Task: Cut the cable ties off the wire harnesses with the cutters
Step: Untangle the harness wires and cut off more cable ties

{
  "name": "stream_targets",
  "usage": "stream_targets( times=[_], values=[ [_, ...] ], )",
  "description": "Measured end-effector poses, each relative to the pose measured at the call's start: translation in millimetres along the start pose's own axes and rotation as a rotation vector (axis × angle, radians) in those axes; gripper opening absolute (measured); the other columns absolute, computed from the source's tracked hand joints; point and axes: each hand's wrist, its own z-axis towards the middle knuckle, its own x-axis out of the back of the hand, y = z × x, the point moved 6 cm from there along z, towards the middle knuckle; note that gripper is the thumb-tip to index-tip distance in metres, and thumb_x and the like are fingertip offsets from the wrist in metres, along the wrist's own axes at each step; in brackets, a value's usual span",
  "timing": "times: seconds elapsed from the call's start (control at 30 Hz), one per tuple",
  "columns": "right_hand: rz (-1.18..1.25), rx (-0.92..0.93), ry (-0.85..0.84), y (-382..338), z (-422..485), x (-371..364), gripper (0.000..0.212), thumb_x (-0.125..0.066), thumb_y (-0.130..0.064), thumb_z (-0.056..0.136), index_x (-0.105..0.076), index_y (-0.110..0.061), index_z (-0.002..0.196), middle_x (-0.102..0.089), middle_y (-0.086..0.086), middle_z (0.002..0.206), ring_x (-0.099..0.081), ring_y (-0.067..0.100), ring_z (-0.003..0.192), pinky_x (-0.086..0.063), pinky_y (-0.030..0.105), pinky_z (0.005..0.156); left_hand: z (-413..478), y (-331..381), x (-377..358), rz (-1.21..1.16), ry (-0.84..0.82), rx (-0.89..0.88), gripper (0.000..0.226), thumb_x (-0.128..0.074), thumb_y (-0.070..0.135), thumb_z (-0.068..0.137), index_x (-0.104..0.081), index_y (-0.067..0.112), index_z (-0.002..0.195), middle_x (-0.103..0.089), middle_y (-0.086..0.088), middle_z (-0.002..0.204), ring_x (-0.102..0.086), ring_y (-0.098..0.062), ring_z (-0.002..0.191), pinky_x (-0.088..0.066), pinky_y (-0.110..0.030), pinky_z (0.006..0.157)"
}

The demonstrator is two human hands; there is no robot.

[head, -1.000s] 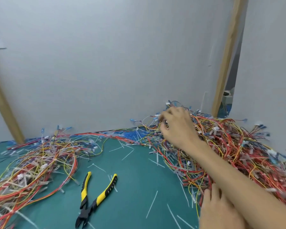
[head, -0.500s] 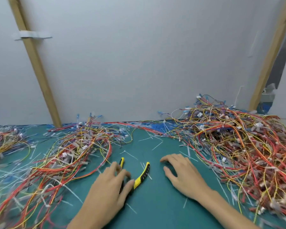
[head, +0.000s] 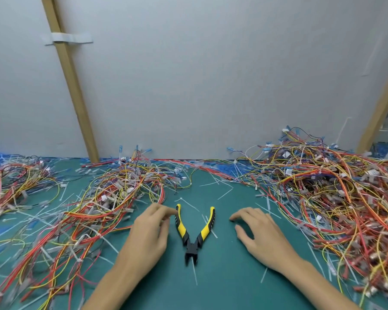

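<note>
Between the loosely curled, empty left hand and right hand lie splayed yellow-black cutters.

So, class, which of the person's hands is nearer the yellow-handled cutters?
Left. The left hand has fingertips at one handle of the cutters; the right hand rests on the mat, apart from the other handle.

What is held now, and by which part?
Nothing is held. The yellow-handled cutters lie free; the left hand is beside one handle tip, the right hand rests open.
</note>
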Motion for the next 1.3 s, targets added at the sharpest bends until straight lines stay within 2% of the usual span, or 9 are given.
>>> stream_targets(
  times=[0.13, 0.27, 0.4, 0.7, 0.9, 0.97, 1.03, 1.13, 1.3],
  values=[
    [0.001, 0.003, 0.003, -0.5, 0.5, 0.0, 0.019, -0.052, -0.033, 0.100, -0.059, -0.037, 0.118, -0.054, -0.027, 0.117, -0.045, -0.003, 0.115, -0.033, 0.023, 0.102, 4.1, -20.9, 14.7, 0.141, 0.087, 0.086, 0.023, -0.057, 0.007, 0.095, -0.067, 0.020, 0.112, -0.060, 0.010, 0.108, -0.061, -0.012, 0.098, -0.051, -0.035, 0.086],
    [0.000, 0.008, -0.001, -0.9, 0.0, 0.5, 0.020, -0.051, -0.035, 0.101, -0.059, -0.038, 0.119, -0.053, -0.027, 0.118, -0.044, -0.004, 0.115, -0.032, 0.023, 0.103, 3.0, -42.1, 11.7, 0.293, 0.001, 0.216, 0.031, -0.053, 0.019, 0.098, -0.061, 0.017, 0.127, -0.061, 0.001, 0.123, -0.054, -0.021, 0.118, -0.045, -0.036, 0.100],
    [0.027, 0.006, 0.003, -3.2, -1.9, 2.0, 0.018, -0.053, -0.032, 0.100, -0.060, -0.037, 0.116, -0.054, -0.027, 0.115, -0.046, -0.002, 0.115, -0.034, 0.024, 0.103, 2.4, -43.6, 3.5, 0.386, -0.073, 0.212, 0.032, -0.050, 0.027, 0.101, -0.055, 0.023, 0.132, -0.062, 0.005, 0.123, -0.049, -0.019, 0.115, -0.039, -0.033, 0.100],
    [0.240, 0.085, 0.399, -40.8, -10.3, 40.5, 0.021, -0.063, -0.012, 0.095, -0.066, -0.032, 0.098, -0.062, -0.020, 0.099, -0.059, 0.008, 0.100, -0.043, 0.019, 0.083, 3.8, -18.9, 12.2, 0.081, 0.155, 0.066, 0.023, -0.063, 0.016, 0.096, -0.066, 0.014, 0.119, -0.066, 0.004, 0.102, -0.056, -0.019, 0.099, -0.043, -0.035, 0.088],
    [0.592, -0.111, 0.121, -96.2, 27.2, 21.5, 0.026, -0.050, -0.036, 0.099, -0.073, -0.026, 0.092, -0.070, -0.018, 0.083, -0.066, 0.010, 0.082, -0.050, 0.022, 0.067, -1.3, -2.1, -2.0, 0.160, 0.003, 0.026, 0.036, -0.057, 0.022, 0.098, -0.058, 0.017, 0.133, -0.065, 0.004, 0.115, -0.053, -0.020, 0.108, -0.041, -0.037, 0.096],
    [0.592, -0.239, -0.001, -106.3, 50.6, 7.2, 0.038, -0.046, -0.040, 0.100, -0.071, -0.012, 0.097, -0.072, -0.002, 0.089, -0.068, 0.018, 0.080, -0.052, 0.030, 0.058, -3.8, 2.3, -4.4, 0.227, -0.043, 0.033, 0.038, -0.055, 0.027, 0.096, -0.055, 0.023, 0.134, -0.062, 0.008, 0.116, -0.049, -0.019, 0.112, -0.037, -0.036, 0.098],
    [0.640, -0.353, -0.136, -112.0, 72.9, -9.0, 0.045, -0.045, -0.042, 0.100, -0.068, -0.003, 0.098, -0.073, 0.011, 0.099, -0.069, 0.018, 0.075, -0.048, 0.029, 0.047, -6.7, 9.7, -3.4, 0.252, -0.050, -0.001, 0.030, -0.053, 0.029, 0.092, -0.059, 0.028, 0.121, -0.061, 0.012, 0.105, -0.046, -0.018, 0.109, -0.035, -0.035, 0.093],
    [0.666, -0.377, -0.341, -121.2, 94.9, -34.1, 0.031, -0.052, -0.036, 0.097, -0.068, -0.010, 0.090, -0.075, 0.010, 0.094, -0.065, 0.017, 0.068, -0.046, 0.023, 0.047, -6.4, 15.2, -3.8, 0.224, -0.124, -0.017, 0.019, -0.043, 0.034, 0.085, -0.055, 0.036, 0.100, -0.053, 0.019, 0.088, -0.041, -0.013, 0.106, -0.027, -0.032, 0.085],
    [0.655, -0.358, -0.302, -114.9, 100.0, -63.2, 0.017, -0.061, -0.029, 0.098, -0.069, -0.014, 0.096, -0.063, 0.000, 0.069, -0.056, 0.018, 0.057, -0.041, 0.025, 0.044, 2.3, -3.7, -0.8, 0.242, -0.223, -0.001, 0.019, -0.044, 0.036, 0.092, -0.063, 0.036, 0.095, -0.059, 0.016, 0.091, -0.047, -0.013, 0.105, -0.034, -0.035, 0.085]
  ],
)
